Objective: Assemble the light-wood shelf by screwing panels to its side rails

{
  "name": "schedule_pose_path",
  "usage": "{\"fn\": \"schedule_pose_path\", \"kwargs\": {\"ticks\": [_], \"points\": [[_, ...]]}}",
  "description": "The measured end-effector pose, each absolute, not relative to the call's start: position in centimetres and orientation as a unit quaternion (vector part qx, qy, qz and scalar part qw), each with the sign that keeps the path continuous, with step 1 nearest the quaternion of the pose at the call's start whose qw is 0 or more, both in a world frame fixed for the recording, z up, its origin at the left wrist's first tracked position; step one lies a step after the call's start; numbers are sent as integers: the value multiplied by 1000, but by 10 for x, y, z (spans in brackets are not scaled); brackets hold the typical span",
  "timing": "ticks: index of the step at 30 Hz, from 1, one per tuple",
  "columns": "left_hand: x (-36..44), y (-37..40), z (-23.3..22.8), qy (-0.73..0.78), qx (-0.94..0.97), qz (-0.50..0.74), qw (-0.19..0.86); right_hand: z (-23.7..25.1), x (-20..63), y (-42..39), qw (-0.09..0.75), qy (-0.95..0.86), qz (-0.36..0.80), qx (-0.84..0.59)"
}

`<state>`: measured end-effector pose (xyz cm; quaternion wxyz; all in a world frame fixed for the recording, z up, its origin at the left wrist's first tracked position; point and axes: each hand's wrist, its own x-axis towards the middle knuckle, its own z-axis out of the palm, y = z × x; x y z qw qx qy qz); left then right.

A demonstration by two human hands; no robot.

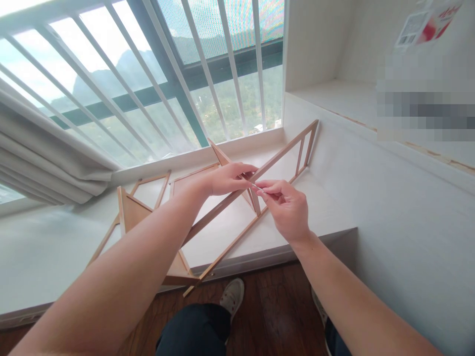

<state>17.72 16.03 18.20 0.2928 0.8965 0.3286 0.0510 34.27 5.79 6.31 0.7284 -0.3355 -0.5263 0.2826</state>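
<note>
A wooden frame (282,158) with slats and shelf panels lies tilted on the white window ledge. My left hand (232,178) rests over its long upper rail, fingers curled round the spot where a shelf panel (219,152) meets the rail. Close beside it, my right hand (285,205) is closed in a pinch on a thin silvery rod (259,188) that looks like a hex key. The rod's tip points at the rail by my left fingertips; the tip itself is hidden. My left forearm covers part of the frame.
Behind the ledge (322,207) stands a window with white bars (202,59). A grey curtain (48,143) hangs at the left. At the right are a white wall and a raised shelf (334,91) with a plastic package (428,27). Dark wooden floor (274,296) lies below.
</note>
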Motion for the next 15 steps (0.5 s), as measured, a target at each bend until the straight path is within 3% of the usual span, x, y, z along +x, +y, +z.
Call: {"fn": "schedule_pose_path", "kwargs": {"ticks": [15], "points": [[177,162,179,331,898,50,287,63,346,57,710,-567,230,-348]]}}
